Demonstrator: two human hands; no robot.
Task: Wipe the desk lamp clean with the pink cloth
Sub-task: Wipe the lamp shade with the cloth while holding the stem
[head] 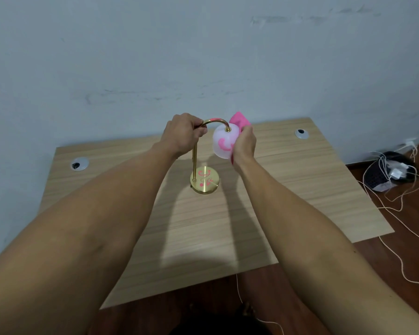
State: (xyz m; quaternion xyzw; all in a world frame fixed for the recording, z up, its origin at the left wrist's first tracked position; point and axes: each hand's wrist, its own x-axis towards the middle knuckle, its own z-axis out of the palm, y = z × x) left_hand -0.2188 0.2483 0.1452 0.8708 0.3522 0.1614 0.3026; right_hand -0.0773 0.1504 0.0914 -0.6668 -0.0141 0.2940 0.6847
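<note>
A round grommet (80, 163) sits in the wooden bench (300, 184) at the far left, and just right of it the left hand (182, 134) has its grip clenched on the top of the brass stem where the arched neck of the desk lamp (194, 163) begins. The lamp's round brass base (205, 180), marked with pink scribbles, stands upright on the bench, and its white shade (222, 143) hangs from the arch with a pink smear on it. The right hand (244, 144) grips the pink cloth (240, 120) and presses it against the shade's right side; further right are a second grommet (301, 133) and, on the floor, a dark basket (382, 174) among loose white cables (397, 228).
</note>
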